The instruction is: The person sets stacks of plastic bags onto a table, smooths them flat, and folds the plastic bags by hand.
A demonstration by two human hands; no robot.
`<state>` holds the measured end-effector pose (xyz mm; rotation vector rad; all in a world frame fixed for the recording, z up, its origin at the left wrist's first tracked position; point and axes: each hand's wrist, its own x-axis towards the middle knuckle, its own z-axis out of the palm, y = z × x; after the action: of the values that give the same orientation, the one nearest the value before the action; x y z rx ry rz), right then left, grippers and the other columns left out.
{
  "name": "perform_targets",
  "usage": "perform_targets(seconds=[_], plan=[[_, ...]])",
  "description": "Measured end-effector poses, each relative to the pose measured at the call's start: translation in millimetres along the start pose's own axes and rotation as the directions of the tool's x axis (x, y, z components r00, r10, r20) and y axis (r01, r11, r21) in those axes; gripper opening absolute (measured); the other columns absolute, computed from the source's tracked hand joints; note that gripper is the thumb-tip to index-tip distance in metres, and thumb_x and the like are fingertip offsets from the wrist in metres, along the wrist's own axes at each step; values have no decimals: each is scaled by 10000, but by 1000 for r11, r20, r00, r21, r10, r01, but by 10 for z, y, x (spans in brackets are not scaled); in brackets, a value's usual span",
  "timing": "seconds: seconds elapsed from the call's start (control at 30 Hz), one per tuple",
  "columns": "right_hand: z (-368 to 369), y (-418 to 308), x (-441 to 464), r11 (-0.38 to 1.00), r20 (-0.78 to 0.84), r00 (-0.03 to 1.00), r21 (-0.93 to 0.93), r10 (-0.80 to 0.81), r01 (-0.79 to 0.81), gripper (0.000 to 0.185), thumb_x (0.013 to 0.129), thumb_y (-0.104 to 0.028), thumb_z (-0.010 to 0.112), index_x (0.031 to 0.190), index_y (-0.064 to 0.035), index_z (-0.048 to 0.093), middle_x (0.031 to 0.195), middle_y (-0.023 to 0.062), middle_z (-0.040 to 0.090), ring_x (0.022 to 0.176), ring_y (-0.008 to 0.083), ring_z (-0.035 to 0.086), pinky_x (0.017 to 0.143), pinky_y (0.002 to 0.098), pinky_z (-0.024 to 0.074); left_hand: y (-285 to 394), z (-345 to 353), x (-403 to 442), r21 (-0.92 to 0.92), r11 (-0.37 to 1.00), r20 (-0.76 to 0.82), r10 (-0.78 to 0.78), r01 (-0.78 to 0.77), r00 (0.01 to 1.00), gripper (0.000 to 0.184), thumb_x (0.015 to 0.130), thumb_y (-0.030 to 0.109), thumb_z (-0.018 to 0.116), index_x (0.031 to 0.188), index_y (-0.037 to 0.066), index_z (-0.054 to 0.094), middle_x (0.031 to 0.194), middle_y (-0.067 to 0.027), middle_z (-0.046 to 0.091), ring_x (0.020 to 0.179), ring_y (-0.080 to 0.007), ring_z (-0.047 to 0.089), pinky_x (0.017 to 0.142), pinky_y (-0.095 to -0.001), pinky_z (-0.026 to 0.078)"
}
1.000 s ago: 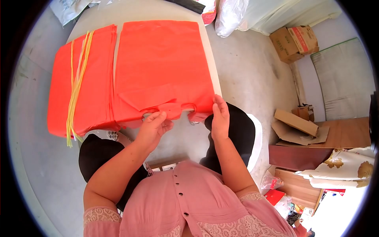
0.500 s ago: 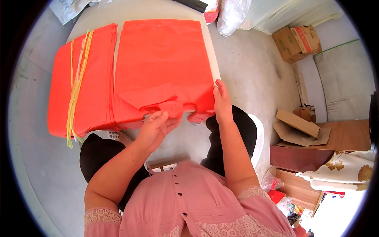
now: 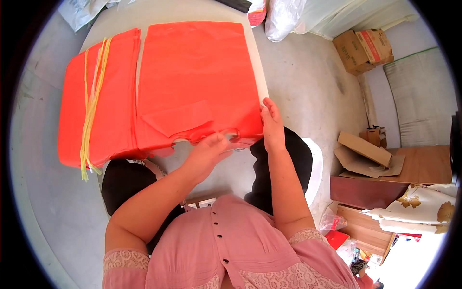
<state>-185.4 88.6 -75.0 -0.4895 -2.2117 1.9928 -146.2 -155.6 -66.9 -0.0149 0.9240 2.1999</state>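
Observation:
A wide stack of red plastic bags (image 3: pixel 197 72) lies on the pale table (image 3: pixel 139 14), a folded flap and cut-out handle holes along its near edge. My left hand (image 3: pixel 209 149) is at that near edge, fingers pressed together beside the holes; what they hold, if anything, is hidden. At the stack's right near corner my right hand (image 3: pixel 273 125) touches the side, its fingers partly curled. To the left is a second red stack (image 3: pixel 113 96) with yellow and white ties (image 3: pixel 94 106) lying across it.
Clear plastic bundles (image 3: pixel 284 19) and a black item (image 3: pixel 233 5) are at the far edge. Cardboard boxes (image 3: pixel 363 50) stand on the floor at the back right. An opened carton (image 3: pixel 368 154) rests on a wooden cabinet (image 3: pixel 423 164) at the right.
My left hand has moved right along the near edge of the wide stack. My right hand first went up the side from the corner and then stayed about there.

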Motion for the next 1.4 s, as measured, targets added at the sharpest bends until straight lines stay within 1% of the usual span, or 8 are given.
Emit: perform_targets(seconds=[0.4,0.6,0.77,0.93,1.07,1.17,1.27,1.4], plan=[[-110,-291,-30,976,23,986,143,165,-167,499,1132,-276,423,1571,-42,378,1560,137,472,1393,287,505,1176,403,397,-176,210,349,56,997,84,-61,57,995,156,1063,283,640,1129,141,648,1097,22,619,1214,-187,638,1029,-356,483],[-233,-159,-96,982,86,979,23,183,-185,513,1123,-270,467,1568,-28,385,1478,135,532,1236,208,580,1073,357,452,-206,244,369,89,991,76,-104,97,992,224,1058,270,645,1225,121,641,994,23,610,929,-131,631,894,-323,517],[-347,-14,-393,970,178,954,-78,242,-231,577,1055,-273,575,1566,-57,417,1524,176,532,1390,264,515,1130,364,408,-232,245,313,240,953,43,-201,185,979,272,1050,275,646,1268,112,631,920,22,581,794,-112,568,786,-289,492],[-450,175,-767,957,223,962,-276,158,-94,580,997,-229,636,1529,-67,472,1511,160,554,1419,207,503,1160,355,390,-130,327,154,458,855,54,-299,243,953,333,1041,282,641,1332,123,618,930,12,565,773,-100,536,744,-273,461],[-455,-126,-911,883,226,919,-422,323,-206,430,958,-202,664,1356,-41,639,1255,125,697,1140,188,647,987,325,500,-172,269,94,529,816,93,-328,232,940,383,1033,278,641,1386,137,597,929,-2,557,771,-99,528,738,-268,453],[-409,-304,-841,895,276,929,-432,246,-109,343,960,-203,670,1249,-19,694,1098,98,728,972,169,654,879,309,522,-120,274,59,532,830,108,-262,167,959,474,1000,305,690,1426,136,571,953,-12,556,785,-104,535,724,-275,459],[-222,-549,-616,928,366,908,-367,202,-58,323,962,-195,674,1227,-12,701,1062,91,730,955,162,649,872,313,524,124,326,3,741,672,117,-103,-18,988,587,938,321,758,1452,126,550,978,-22,547,807,-118,543,714,-291,470],[189,-933,-291,912,456,846,-404,274,-77,307,1052,-240,586,1157,28,692,949,31,679,848,104,630,761,277,538,367,370,-95,978,193,32,222,-76,975,665,842,327,826,1413,113,561,1026,-86,581,861,-227,621,742,-374,517]])
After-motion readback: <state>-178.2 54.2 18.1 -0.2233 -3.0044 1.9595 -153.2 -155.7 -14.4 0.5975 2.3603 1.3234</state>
